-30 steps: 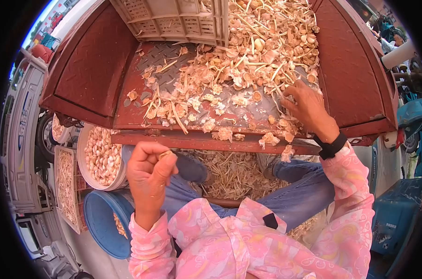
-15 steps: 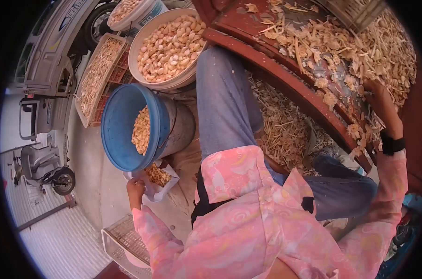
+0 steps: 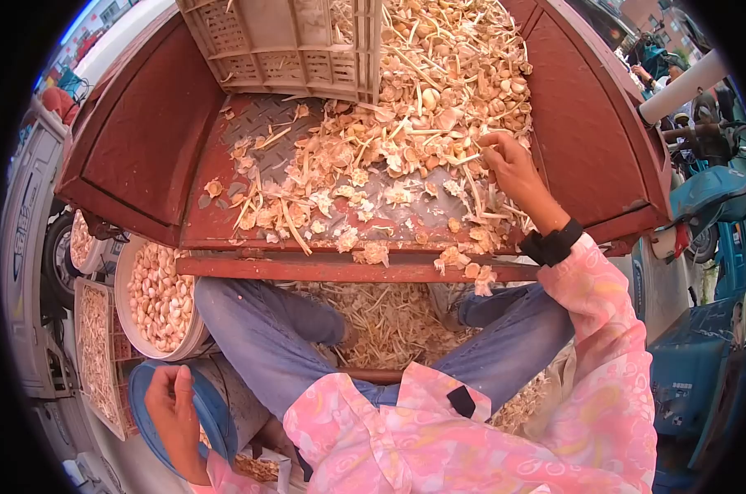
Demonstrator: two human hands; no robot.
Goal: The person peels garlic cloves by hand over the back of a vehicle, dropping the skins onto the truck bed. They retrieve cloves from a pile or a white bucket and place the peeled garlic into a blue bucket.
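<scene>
My right hand (image 3: 511, 171) is over the near right part of a heap of garlic skins, stalks and bulbs (image 3: 414, 123) in a red metal cart bed (image 3: 155, 123). Its fingers are curled together beside a pale stalk; whether they grip it I cannot make out. At the lower left, my left hand (image 3: 175, 416) hangs above the blue-rimmed bucket (image 3: 145, 412), fingers loosely stretched and nothing seen in them. It hides most of the bucket's inside. Below the bucket, a white bag (image 3: 284, 477) with brownish pieces is partly in view.
A plastic crate (image 3: 282, 49) stands at the back of the cart bed. Beside my leg are a white tub of garlic cloves (image 3: 160, 300) and a filled crate (image 3: 97, 346). Skins and stalks (image 3: 381, 325) litter the ground between my legs. A teal scooter (image 3: 710, 198) stands to the right.
My view has swung from the buckets toward the cart bed. The left hand has left the white bag's edge and is now over the blue-rimmed bucket. The right hand stays at the heap.
</scene>
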